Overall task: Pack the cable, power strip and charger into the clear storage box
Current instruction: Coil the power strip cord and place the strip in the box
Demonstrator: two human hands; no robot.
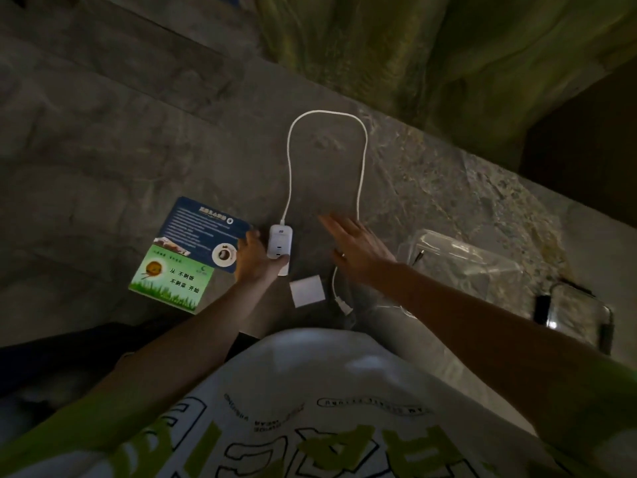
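Observation:
A small white power strip lies on the grey stone table, and my left hand grips its near end. Its white cable runs away from me in a long loop and comes back under my right hand to a plug near the table edge. My right hand hovers flat with spread fingers over the cable, holding nothing. A white square charger rests between my two arms. The clear storage box stands to the right of my right hand, with its top open.
A blue and green printed card lies left of the power strip. A clear lid or tray with a dark object sits at the far right. Green fabric hangs beyond the table's far edge.

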